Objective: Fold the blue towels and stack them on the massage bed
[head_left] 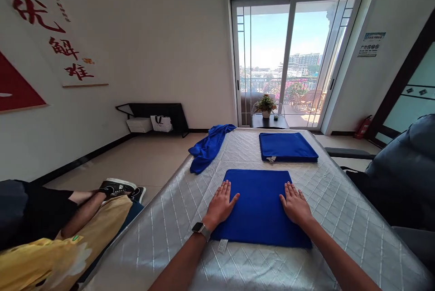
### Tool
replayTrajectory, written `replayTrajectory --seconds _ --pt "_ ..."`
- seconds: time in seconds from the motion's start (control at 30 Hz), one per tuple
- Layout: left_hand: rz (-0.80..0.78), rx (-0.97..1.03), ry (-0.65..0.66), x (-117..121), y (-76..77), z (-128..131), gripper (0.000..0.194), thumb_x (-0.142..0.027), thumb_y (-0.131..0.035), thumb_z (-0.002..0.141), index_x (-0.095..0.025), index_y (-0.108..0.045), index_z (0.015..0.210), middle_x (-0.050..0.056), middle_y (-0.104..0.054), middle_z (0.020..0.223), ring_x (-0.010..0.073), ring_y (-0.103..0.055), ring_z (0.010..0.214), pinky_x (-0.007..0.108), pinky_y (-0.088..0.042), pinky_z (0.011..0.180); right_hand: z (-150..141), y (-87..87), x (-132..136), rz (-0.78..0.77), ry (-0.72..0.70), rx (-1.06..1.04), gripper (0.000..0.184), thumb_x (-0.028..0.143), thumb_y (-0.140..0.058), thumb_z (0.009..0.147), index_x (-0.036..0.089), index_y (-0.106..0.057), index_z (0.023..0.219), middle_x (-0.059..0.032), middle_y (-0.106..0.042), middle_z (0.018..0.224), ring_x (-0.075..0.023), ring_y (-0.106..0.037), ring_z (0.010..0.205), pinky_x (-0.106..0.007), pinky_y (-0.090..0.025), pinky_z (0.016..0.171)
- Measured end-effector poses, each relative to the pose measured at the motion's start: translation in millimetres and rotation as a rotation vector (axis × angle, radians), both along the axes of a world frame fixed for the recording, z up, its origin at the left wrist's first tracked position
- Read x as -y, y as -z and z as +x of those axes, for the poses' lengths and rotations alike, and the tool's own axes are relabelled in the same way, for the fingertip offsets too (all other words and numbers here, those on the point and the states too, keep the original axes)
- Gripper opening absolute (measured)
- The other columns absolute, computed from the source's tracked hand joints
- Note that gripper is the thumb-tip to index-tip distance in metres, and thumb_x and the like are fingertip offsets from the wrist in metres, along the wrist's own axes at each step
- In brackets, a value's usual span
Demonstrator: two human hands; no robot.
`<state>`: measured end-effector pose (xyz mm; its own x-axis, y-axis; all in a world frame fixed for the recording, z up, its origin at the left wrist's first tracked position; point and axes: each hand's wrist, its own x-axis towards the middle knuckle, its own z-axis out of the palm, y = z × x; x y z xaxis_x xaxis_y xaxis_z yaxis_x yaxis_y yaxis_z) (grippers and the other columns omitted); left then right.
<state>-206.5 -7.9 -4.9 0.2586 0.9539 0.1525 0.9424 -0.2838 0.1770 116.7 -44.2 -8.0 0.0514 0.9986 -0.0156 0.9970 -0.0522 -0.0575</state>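
Note:
A blue cloth [260, 207], folded into a flat rectangle with a white label at its near left edge, lies on the silver quilted table cover [170, 236]. My left hand [220, 205] rests flat on its left edge, thumb spread toward the middle. On the opposite edge, my right hand [295, 202] also lies flat with its fingers stretched out. Neither hand grips anything. Beyond them sits a neat stack of folded blue cloths [288, 146], a label showing at its front. A crumpled blue cloth [210, 146] drapes over the far left edge of the table.
At lower left, a person's legs [81, 218] and a yellow cushion [44, 259] are beside the table. A dark padded chair [404, 168] stands at the right. Behind the table's far end is a small black stand [268, 122] with a potted plant [266, 105], before sliding glass doors.

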Motion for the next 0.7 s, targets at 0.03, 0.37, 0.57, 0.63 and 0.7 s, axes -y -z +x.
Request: replayTrajectory --seconds 0.03,0.37,0.57,0.63,0.7 --pt "0.002 0.0 -0.004 0 1.4 1 0.086 -0.068 -0.016 0.1 -0.006 -0.03 0.157 0.017 -0.029 0.164 0.0266 -0.024 0.153 0.045 -0.022 0.125 -1 -3.5 -2 0.003 0.002 0.016 0.069 0.042 -0.02 0.102 0.004 -0.024 0.158 -0.0143 -0.022 0.166 -0.028 -0.017 0.154 -0.049 -0.007 0.124" --pt "-0.002 -0.011 -0.013 0 1.7 3 0.085 -0.067 -0.018 0.101 -0.005 -0.03 0.157 0.016 -0.027 0.164 0.0257 -0.023 0.153 0.042 -0.021 0.126 1 -20.9 -71 0.043 0.003 -0.018 0.066 0.042 -0.019 0.103 0.007 -0.029 0.158 -0.0111 -0.028 0.165 -0.0242 -0.021 0.153 -0.043 -0.015 0.123" --pt "0.008 -0.027 -0.007 0 5.7 1 0.085 -0.068 -0.016 0.101 -0.006 -0.029 0.158 0.017 -0.025 0.165 0.0263 -0.022 0.153 0.045 -0.023 0.125 11 1.8 -78 0.055 0.048 -0.049 0.068 0.043 -0.018 0.103 0.005 -0.022 0.159 -0.011 -0.021 0.167 -0.024 -0.016 0.155 -0.041 -0.013 0.124" --pt "-0.003 -0.051 -0.004 -2 5.9 1 0.086 -0.069 -0.016 0.1 -0.006 -0.029 0.158 0.016 -0.026 0.165 0.0264 -0.023 0.153 0.044 -0.024 0.125 11 6.8 -78 0.074 0.05 -0.053 0.068 0.043 -0.019 0.103 0.005 -0.021 0.159 -0.0115 -0.018 0.168 -0.0244 -0.011 0.155 -0.042 -0.009 0.125" --pt "-0.026 -0.094 -0.026 -7 3.2 1 0.089 -0.071 -0.016 0.099 -0.006 -0.032 0.157 0.017 -0.029 0.164 0.0275 -0.026 0.152 0.043 -0.025 0.124 12 9.5 -79 0.088 0.045 -0.057 0.068 0.042 -0.019 0.103 0.004 -0.021 0.159 -0.0119 -0.015 0.168 -0.0242 -0.007 0.156 -0.042 -0.004 0.125"
